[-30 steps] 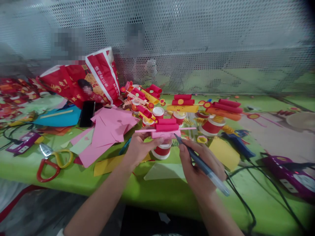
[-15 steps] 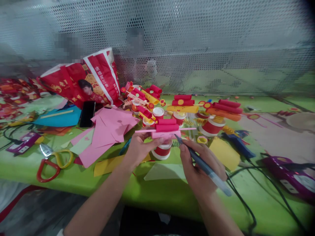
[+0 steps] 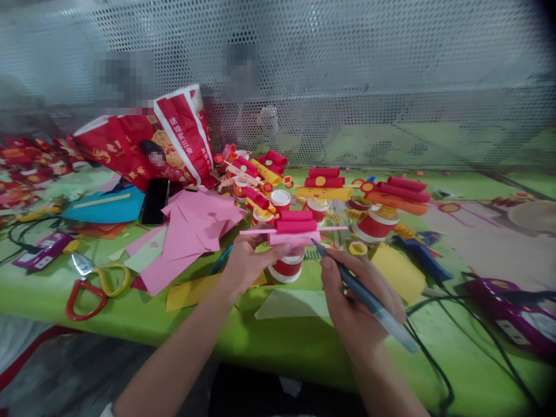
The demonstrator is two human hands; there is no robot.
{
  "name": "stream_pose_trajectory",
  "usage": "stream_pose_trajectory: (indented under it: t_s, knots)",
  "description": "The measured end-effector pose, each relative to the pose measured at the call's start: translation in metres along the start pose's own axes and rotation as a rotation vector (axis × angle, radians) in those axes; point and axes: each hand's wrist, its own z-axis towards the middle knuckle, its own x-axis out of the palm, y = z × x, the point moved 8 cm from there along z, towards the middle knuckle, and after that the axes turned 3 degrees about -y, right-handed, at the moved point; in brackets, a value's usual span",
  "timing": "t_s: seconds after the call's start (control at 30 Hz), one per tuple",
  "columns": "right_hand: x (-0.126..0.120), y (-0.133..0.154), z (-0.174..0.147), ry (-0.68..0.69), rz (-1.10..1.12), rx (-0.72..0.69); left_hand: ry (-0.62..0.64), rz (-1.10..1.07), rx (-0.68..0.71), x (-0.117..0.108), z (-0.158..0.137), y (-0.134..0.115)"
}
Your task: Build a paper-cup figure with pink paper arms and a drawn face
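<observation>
My left hand (image 3: 245, 260) pinches the left end of a paper figure (image 3: 295, 226), made of red rolls stacked on a pink roll, with a thin pink strip sticking out at both sides. The figure rests on a red and white paper cup (image 3: 286, 267). Between the fingers of my right hand (image 3: 362, 295) is a grey pen (image 3: 369, 304), its tip at the right end of the pink roll. Faint face lines show on that roll. Finished-looking figures with yellow (image 3: 324, 192) and orange (image 3: 397, 200) rolls stand just behind.
Scissors (image 3: 89, 289) with red and yellow handles, pink paper sheets (image 3: 195, 223) and a phone (image 3: 155, 201) lie to the left. A red bag (image 3: 174, 139) leans against the perforated metal screen (image 3: 347, 87). Purple power strips (image 3: 508, 313) with black cables sit at both sides.
My right hand and the pen have shifted slightly right and down, the tip staying near the pink roll's right end. My left hand keeps its hold on the figure.
</observation>
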Motion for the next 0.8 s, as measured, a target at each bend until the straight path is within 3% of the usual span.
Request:
stream_pose_trajectory:
  t_s: [0.8]
  knots:
    - [0.0064, 0.0072, 0.0014, 0.039, 0.084, -0.069, 0.008, -0.033, -0.007, 0.0014, -0.001, -0.0024]
